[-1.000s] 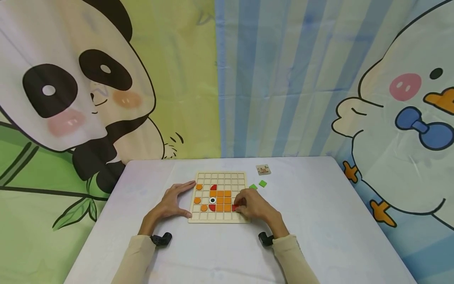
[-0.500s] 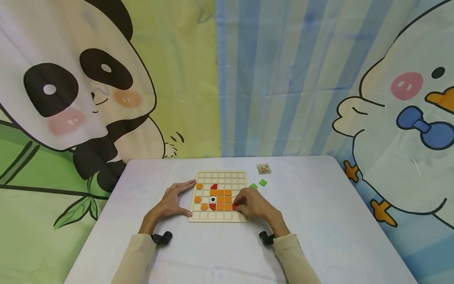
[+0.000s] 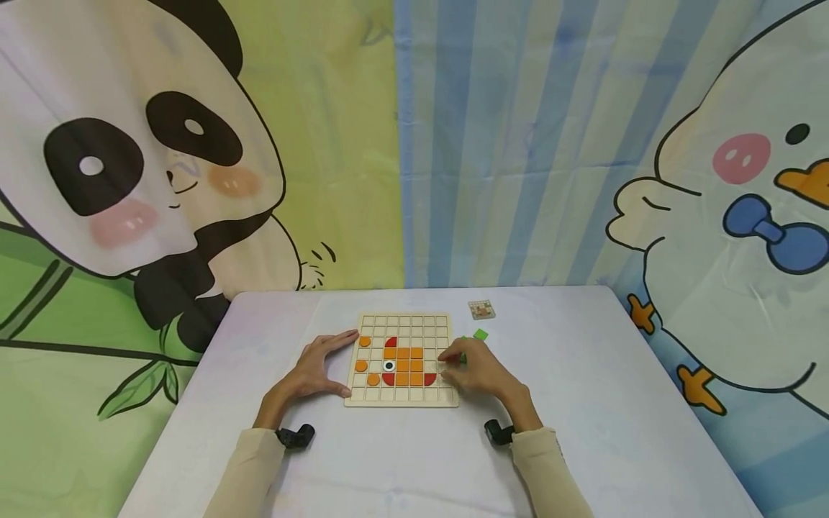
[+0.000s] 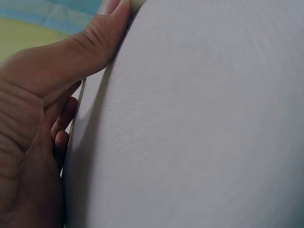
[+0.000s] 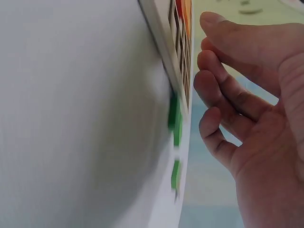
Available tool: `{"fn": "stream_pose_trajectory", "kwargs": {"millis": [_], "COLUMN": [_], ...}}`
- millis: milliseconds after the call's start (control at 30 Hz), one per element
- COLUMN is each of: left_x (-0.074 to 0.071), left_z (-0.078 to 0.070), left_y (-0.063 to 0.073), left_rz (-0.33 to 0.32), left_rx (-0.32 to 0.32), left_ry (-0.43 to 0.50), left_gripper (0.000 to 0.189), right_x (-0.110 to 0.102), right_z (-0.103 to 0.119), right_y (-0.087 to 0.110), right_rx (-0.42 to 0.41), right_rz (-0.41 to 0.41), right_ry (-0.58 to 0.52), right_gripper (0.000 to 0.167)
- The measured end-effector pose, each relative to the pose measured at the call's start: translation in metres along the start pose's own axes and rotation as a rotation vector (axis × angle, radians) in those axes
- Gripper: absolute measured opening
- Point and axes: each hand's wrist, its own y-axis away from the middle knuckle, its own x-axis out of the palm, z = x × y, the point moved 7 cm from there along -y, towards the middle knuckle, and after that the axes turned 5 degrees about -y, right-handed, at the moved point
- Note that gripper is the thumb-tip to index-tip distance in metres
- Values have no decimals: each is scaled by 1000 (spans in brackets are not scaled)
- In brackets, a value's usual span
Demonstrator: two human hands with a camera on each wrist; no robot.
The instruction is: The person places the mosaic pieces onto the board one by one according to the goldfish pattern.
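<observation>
A pale wooden grid board (image 3: 404, 400) lies flat on the table, with orange square tiles (image 3: 403, 365) grouped near its middle. My left hand (image 3: 317, 368) rests at the board's left edge, thumb by the near corner and fingers spread towards the far one. Hovering over the right edge is my right hand (image 3: 476, 368), its fingers loosely bent and holding nothing in the right wrist view. A red quarter-round tile (image 3: 430, 379) sits in a cell just left of it. Green tiles (image 5: 175, 175) lie beside the board, partly hidden by this hand in the head view.
Several orange discs (image 3: 360, 365) sit in the board's left columns. An eye-patterned round piece (image 3: 388, 366) and more red pieces (image 3: 391, 342) are also on the grid. A small patterned card (image 3: 481, 309) lies at the back right of the white table (image 3: 622, 403).
My right hand has let go of the red quarter-round tile, which stays on the board, and has moved up and right. My left hand has stayed in place.
</observation>
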Motion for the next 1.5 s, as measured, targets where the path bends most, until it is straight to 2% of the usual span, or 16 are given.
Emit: {"fn": "stream_pose_trajectory", "kwargs": {"millis": [267, 433, 667, 900, 1000, 1167, 1267, 1500], "left_x": [-1, 0, 0, 0, 0, 0, 1, 1], "left_z": [-2, -2, 1, -1, -1, 0, 0, 3], "left_y": [3, 2, 0, 0, 0, 0, -1, 0], "left_rz": [-29, -12, 3, 6, 6, 8, 4, 10], "left_rx": [27, 17, -7, -10, -11, -17, -12, -12], "left_ry": [-6, 2, 3, 12, 11, -1, 6, 1], "left_gripper": [126, 125, 126, 127, 127, 126, 126, 128], "right_x": [-45, -59, -59, -62, -63, -61, -55, -33], "right_z": [-41, -62, -77, -83, -81, -68, -58, -48], "right_y": [5, 7, 4, 0, -3, -12, -18, -32], "right_rx": [107, 168, 228, 233, 216, 132, 89, 54], "right_rz": [-235, -285, -281, -243, -233, -188, -143, -69], "right_ry": [100, 178, 178, 159, 152, 109, 86, 94], "right_gripper": [30, 37, 34, 22, 21, 20, 20, 19]}}
